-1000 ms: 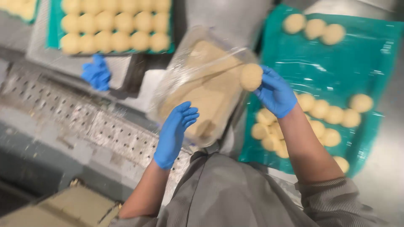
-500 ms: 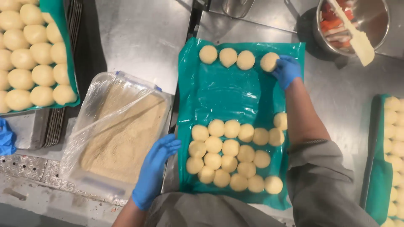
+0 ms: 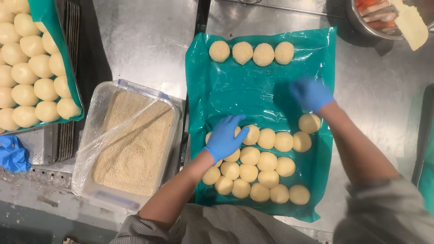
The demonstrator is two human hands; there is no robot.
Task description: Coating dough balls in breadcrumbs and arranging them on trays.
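A tray lined with green plastic [image 3: 226, 90] lies in front of me on a steel counter. Several crumb-coated dough balls [image 3: 252, 53] sit in a row along its far edge. Several smooth pale dough balls [image 3: 266, 160] are clustered at its near end. My left hand [image 3: 224, 138], in a blue glove, rests on top of the left side of that cluster, touching one ball. My right hand [image 3: 311, 95], also gloved and blurred, hovers over the bare green sheet in the middle right, fingers spread and holding nothing.
A clear plastic tub of breadcrumbs [image 3: 131, 140], partly covered with film, stands left of the tray. Another green tray of smooth dough balls [image 3: 34, 68] is at far left. A metal bowl with a spatula [image 3: 393, 18] sits at top right. A crumpled blue glove [image 3: 13, 153] lies at the left edge.
My right hand has drawn back from the far row, leaving a coated ball there. My left hand moved from the tub's edge onto the smooth balls.
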